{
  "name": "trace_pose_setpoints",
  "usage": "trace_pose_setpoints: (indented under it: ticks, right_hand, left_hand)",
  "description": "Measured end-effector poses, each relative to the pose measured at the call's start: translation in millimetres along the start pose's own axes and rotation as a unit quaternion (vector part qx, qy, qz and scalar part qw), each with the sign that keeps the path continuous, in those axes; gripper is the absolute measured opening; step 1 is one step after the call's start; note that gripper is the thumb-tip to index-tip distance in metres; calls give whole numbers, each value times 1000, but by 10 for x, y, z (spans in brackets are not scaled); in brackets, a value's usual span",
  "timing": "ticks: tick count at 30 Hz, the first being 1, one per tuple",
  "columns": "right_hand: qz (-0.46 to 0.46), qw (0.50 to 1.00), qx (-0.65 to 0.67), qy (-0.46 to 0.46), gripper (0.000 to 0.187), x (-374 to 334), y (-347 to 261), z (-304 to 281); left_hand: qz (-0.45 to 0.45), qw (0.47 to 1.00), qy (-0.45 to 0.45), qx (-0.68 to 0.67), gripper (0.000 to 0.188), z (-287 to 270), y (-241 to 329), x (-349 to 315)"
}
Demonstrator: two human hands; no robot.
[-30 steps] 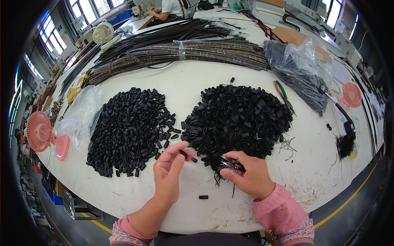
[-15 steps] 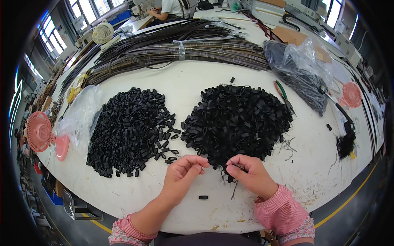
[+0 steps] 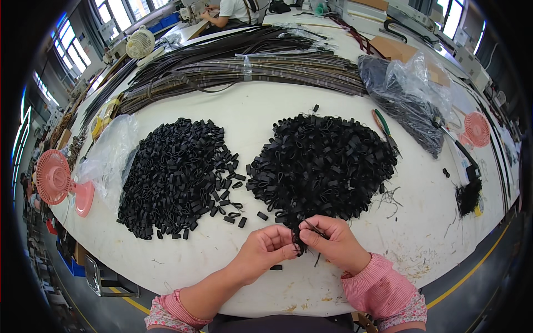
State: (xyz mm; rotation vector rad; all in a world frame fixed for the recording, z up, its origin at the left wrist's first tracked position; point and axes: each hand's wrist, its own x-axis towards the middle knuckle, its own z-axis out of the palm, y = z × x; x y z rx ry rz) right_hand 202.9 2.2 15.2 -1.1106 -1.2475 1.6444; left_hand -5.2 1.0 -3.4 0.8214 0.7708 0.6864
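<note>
My left hand (image 3: 268, 247) is at the near edge of the right-hand pile of black loops (image 3: 327, 164). Its thumb and fingers close on a small black loop with loose threads (image 3: 298, 242). Beside it, my right hand (image 3: 332, 240) pinches a thin dark strand (image 3: 316, 230) in the same tangle; its far end is hidden by the fingers. Threads hang below the fingertips. Near my left wrist, a single black loop (image 3: 276, 267) lies partly covered. Two more pieces lie apart between the piles, one of them a small black loop (image 3: 242, 222).
Another pile of black loops (image 3: 172, 172) lies left, by a clear plastic bag (image 3: 111, 147). Bundled dark strips (image 3: 255, 72) cross the back. Green-handled snips (image 3: 383, 123) rest beside the right pile. Pink fans (image 3: 54, 176) stand at both sides. A person (image 3: 230, 12) sits beyond.
My left hand has moved right and nearer to me, meeting the black tangle at my right hand. My right hand has shifted slightly left. Two loops formerly behind my left hand now show.
</note>
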Motion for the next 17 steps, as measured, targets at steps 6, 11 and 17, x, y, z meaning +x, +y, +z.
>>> trace_pose_setpoints:
  ticks: [6, 11, 17]
  right_hand:
    - [-30, 993, -98, 55, 13, 16, -27, -122]
    - [-66, 978, -160, 119, 12, 29, 2, -163]
    - [-122, 969, -212, 30, 31, -20, -170, -137]
  left_hand:
    - [13, 999, 15, 36, 26, 50, 82, -14]
    - [9, 998, 35, 52, 22, 53, 79, -15]
    - [-12, 999, 19, 41, 24, -7, 77, -8]
